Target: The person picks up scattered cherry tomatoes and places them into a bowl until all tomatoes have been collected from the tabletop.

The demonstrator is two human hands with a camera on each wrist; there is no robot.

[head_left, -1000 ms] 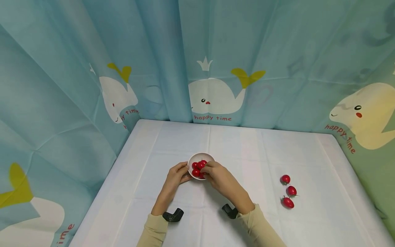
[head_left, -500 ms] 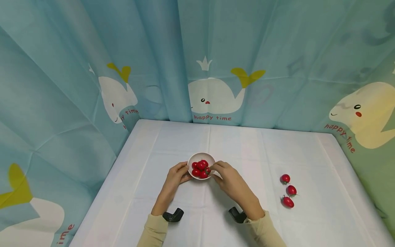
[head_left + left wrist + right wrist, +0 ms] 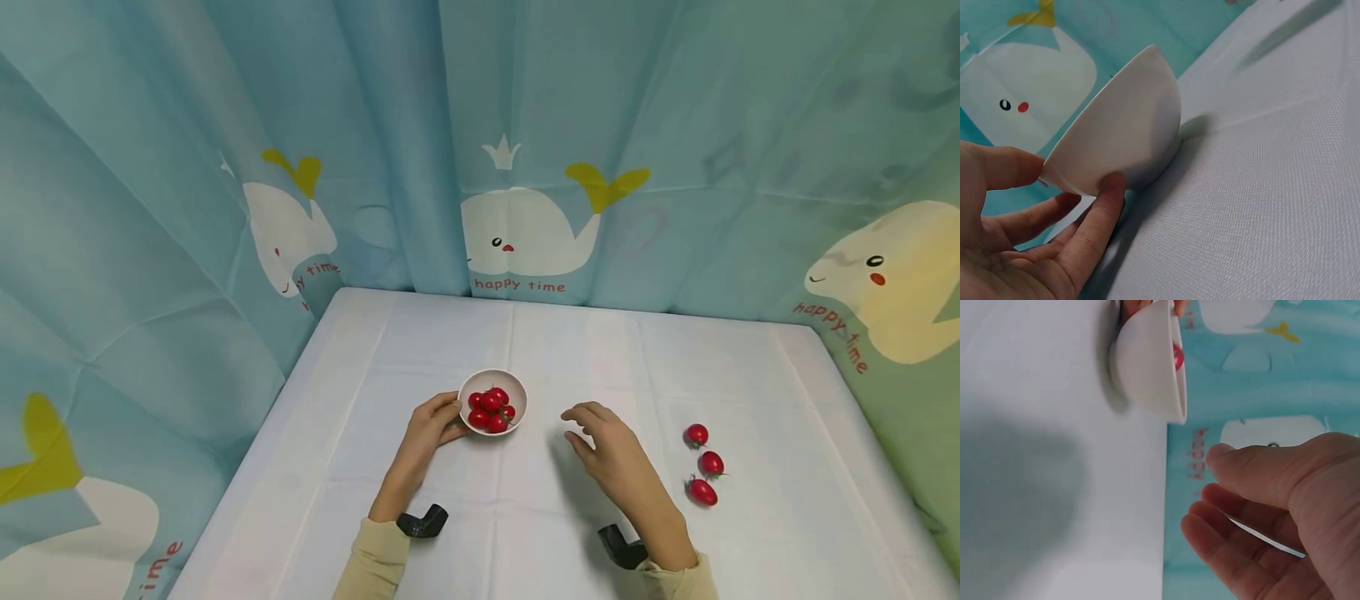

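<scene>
Left hand (image 3: 429, 431) steadies a small white bowl (image 3: 517, 392) of cherry tomatoes (image 3: 491, 409); right hand (image 3: 611, 448) hovers empty beside it

Only the left wrist view shows the grip: thumb on the bowl's rim, fingers curled against its underside. The right wrist view shows loosely bent, slightly parted fingers holding nothing. The head view alone shows three loose tomatoes (image 3: 703, 463) lying near the right hand on the white tablecloth (image 3: 705, 367), with a blue whale-print curtain (image 3: 525, 167) all round. The bowl sits mid-table, round and glossy, filled with red tomatoes
</scene>
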